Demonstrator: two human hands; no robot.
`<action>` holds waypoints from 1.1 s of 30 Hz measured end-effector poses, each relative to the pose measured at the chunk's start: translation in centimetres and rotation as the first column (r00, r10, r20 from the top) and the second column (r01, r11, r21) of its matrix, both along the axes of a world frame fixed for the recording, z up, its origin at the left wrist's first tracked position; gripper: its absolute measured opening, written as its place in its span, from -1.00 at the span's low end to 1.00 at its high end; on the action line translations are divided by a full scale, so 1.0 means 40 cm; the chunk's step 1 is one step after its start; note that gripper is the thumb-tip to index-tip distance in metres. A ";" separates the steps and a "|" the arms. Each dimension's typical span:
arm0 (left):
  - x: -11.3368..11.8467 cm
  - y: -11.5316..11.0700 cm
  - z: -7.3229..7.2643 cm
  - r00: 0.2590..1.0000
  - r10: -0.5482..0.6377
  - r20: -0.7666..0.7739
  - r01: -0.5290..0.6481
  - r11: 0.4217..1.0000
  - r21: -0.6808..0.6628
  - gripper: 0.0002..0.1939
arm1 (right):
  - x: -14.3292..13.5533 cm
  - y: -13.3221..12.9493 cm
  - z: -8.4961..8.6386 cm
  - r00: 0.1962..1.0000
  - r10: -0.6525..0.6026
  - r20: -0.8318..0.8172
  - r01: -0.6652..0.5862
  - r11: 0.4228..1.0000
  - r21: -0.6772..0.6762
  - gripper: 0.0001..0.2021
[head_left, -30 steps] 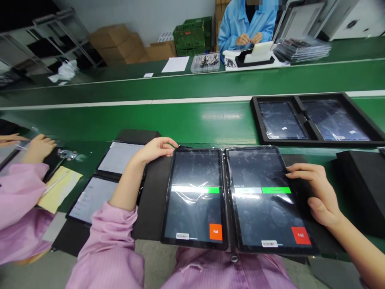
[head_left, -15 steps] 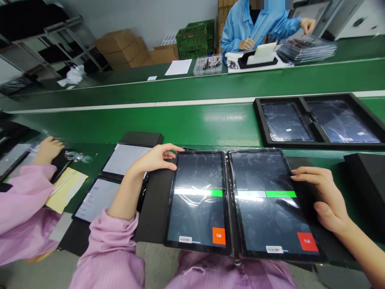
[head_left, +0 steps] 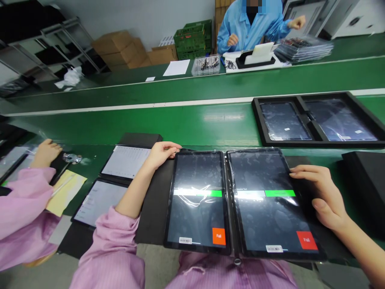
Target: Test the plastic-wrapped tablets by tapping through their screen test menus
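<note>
Black-framed and film-covered, the left upright tablet (head_left: 197,214) lies just beside the right upright tablet (head_left: 272,218), both over black panels, each lit screen showing a green bar and a red or orange "Fail" square; the left hand (head_left: 162,154) has its thumb and forefinger drawn together at the left tablet's upper left corner, though whether they pinch anything I cannot tell; the right hand (head_left: 326,196) is loosely open, its extended fingertips at the right tablet's outer edge, thumb apart from them, grasping nothing visible. Beyond, on the green surface (head_left: 180,124), a black two-compartment tray (head_left: 321,143) holds one film-wrapped, dark-screened device in each compartment; farther off, a clear plastic box (head_left: 206,73) contains small dark parts, too small to name; behind it stand green plastic crates (head_left: 189,40), contents hidden; a person in blue (head_left: 240,30) sits near stacked clear trays (head_left: 303,52).
</note>
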State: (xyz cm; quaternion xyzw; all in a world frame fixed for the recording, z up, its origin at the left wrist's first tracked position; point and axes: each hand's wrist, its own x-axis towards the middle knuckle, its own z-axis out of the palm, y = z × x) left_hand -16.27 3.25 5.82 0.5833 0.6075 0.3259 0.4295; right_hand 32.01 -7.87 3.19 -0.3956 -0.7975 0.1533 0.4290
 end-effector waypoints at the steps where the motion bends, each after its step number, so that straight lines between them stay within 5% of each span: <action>1: 0.000 -0.001 -0.012 0.999 0.041 0.006 -0.042 0.998 0.042 -0.48 | 0.001 0.000 -0.001 1.000 -0.004 0.004 0.004 1.000 0.000 -0.54; 7: 0.005 -0.017 -0.028 0.992 0.129 0.009 -0.128 0.971 0.201 -0.43 | 0.021 0.011 -0.012 0.998 0.007 0.060 -0.010 0.998 0.059 -0.53; 13: 0.017 -0.036 0.003 0.979 -0.196 -0.056 0.197 0.980 0.025 0.02 | 0.013 0.010 -0.004 0.999 -0.004 0.050 0.001 0.998 0.069 -0.54; 22: 0.039 -0.020 -0.004 0.997 -0.072 -0.040 0.076 0.992 0.096 -0.55 | 0.005 0.007 0.005 0.999 -0.002 0.048 -0.001 0.997 0.073 -0.56; 26: 0.032 -0.018 -0.026 1.000 0.029 -0.003 -0.028 0.984 0.177 -0.58 | 0.004 0.008 0.003 0.999 -0.011 0.043 0.009 0.998 0.062 -0.53; 28: 0.018 -0.017 -0.034 0.978 0.162 0.133 -0.192 0.946 0.259 -0.54 | 0.002 0.007 0.002 0.999 -0.024 0.035 0.022 0.998 0.055 -0.51; 31: -0.006 -0.023 -0.032 0.790 0.387 0.476 -0.545 0.799 0.254 -0.53 | 0.000 0.006 0.004 0.999 -0.045 0.028 0.043 0.998 0.053 -0.50; 33: -0.017 -0.044 -0.020 0.673 0.431 0.601 -0.640 0.746 0.183 -0.51 | 0.002 0.006 0.006 0.998 -0.062 0.029 0.061 0.997 0.047 -0.53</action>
